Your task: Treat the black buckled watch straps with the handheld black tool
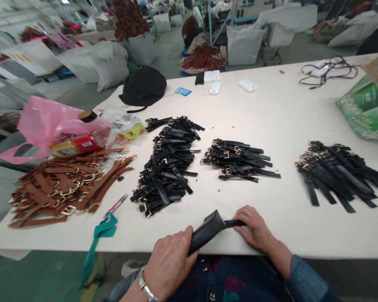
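Observation:
My left hand (173, 260) is wrapped around a black handheld tool (208, 230) with a thick handle and a wider, boxy head. A short black strap (233, 223) meets the tool's head, and its other end is pinched between the fingers of my right hand (255, 228). Whether the strap touches the head or goes into it I cannot tell. Beyond my hands lie a long pile of black buckled straps (168, 163) and a smaller pile of black straps (239, 159). Another pile of black straps (337, 172) is at the right.
Brown straps with metal rings (59, 184) cover the table's left end, near scissors (116, 205) tied with green cloth (105, 226). Behind them are a pink bag (50, 121) and black cap (145, 86). White devices (214, 87) and a green bag (365, 105) stand farther back.

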`<state>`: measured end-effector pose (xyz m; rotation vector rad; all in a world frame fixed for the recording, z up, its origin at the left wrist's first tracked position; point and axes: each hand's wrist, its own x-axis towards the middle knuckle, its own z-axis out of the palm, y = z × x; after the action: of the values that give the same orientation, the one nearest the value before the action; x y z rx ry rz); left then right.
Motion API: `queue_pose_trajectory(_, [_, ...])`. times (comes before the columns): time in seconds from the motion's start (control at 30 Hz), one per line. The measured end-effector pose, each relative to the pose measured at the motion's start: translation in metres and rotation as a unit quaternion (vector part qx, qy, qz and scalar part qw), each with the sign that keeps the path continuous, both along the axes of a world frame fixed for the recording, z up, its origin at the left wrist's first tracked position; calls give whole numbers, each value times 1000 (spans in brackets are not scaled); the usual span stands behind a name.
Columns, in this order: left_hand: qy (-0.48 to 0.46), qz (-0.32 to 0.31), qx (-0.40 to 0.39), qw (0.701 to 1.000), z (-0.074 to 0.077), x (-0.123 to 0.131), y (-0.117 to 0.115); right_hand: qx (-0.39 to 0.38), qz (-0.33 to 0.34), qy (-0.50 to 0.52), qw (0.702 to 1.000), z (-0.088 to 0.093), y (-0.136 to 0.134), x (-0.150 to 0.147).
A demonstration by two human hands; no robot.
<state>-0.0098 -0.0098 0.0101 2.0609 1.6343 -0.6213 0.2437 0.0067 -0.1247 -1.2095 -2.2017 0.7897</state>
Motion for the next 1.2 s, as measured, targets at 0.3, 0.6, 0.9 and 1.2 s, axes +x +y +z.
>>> queue_pose_trajectory(0.3, [27, -59, -34, 997, -7, 33, 12, 2, 3, 19, 1000, 4, 1, 2])
queue_pose_trajectory(0.6, [61, -94, -34, 993, -1, 52, 28, -10, -4, 32, 999, 4, 1, 5])
queue_pose_trajectory(0.9, [94, -78, -46, 991, 5, 31, 26, -11, 10, 35, 999, 6, 2, 9])
queue_pose_trajectory(1.2, [58, -79, -30, 995, -8, 51, 28, -20, 12, 51, 998, 2, 2, 9])
